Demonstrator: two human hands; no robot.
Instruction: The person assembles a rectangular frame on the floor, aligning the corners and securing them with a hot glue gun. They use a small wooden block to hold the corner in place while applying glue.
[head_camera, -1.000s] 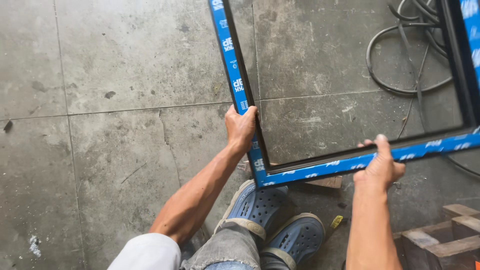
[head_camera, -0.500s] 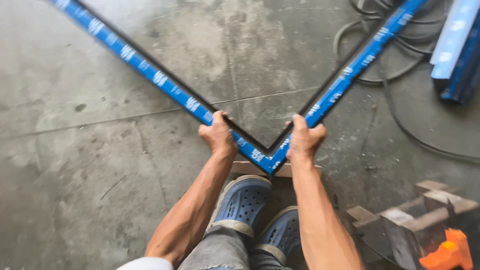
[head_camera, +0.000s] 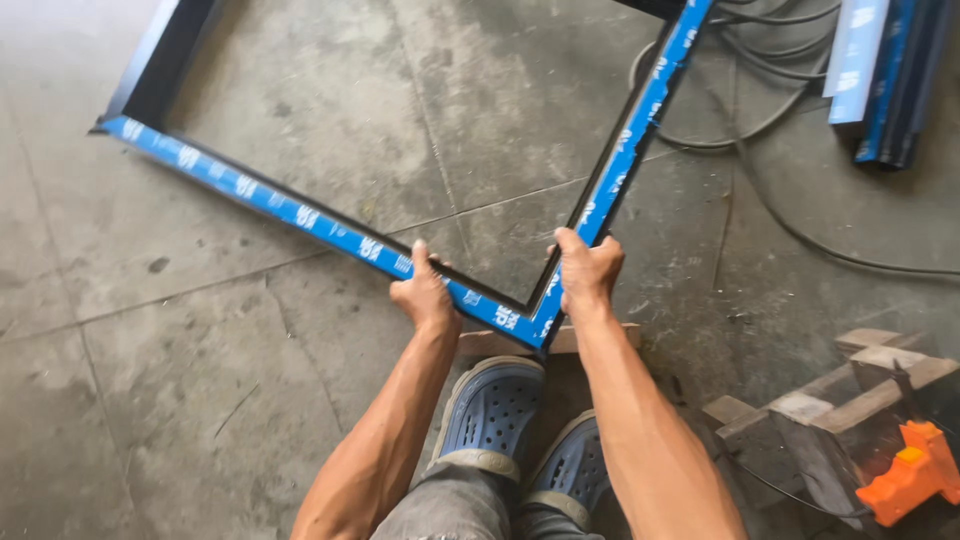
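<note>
Both hands grip the blue-taped window frame (head_camera: 300, 212) near its corner: left hand (head_camera: 425, 295) fingers curled over one rail, right hand (head_camera: 588, 272) fingers wrapped round the other, above blue clogs (head_camera: 492, 408).

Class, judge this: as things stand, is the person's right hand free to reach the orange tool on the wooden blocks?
Probably not: the right hand grips the blue-taped metal frame; the orange tool sits apart.

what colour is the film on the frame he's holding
Bright blue with repeating white markings, over a dark frame; it shows clearly in the head view.
</note>
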